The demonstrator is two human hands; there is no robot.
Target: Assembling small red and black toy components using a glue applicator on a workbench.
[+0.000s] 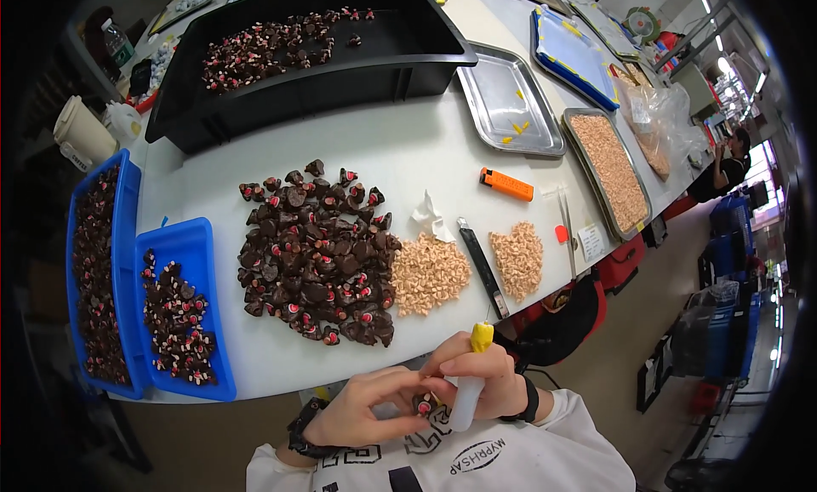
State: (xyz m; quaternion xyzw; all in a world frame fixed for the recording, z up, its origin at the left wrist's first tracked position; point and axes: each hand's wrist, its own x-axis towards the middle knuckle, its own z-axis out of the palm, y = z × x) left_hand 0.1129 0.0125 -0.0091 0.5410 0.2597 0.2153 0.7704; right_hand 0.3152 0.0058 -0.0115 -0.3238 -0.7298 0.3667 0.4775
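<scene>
Close to my body, just off the table's near edge, my left hand (366, 411) pinches a small dark brown piece with a red-and-white spot (423, 403). My right hand (487, 380) is wrapped round a translucent white squeeze bottle (465, 404) with a yellow tip (482, 337), its fingers meeting the left ones at the piece. Beyond my hands lies a big pile of similar dark brown pieces (311, 258). To its right are a heap of tiny beige pieces (430, 275), a black utility knife (482, 266) and a smaller beige heap (517, 258).
Two blue trays (223, 339) of dark pieces stand at the left, and a black bin (340, 83) at the back. Rightward lie an orange lighter (507, 185), tweezers (568, 232), a metal tray (502, 83) and a beige-filled tray (606, 164). A person (723, 173) is far right.
</scene>
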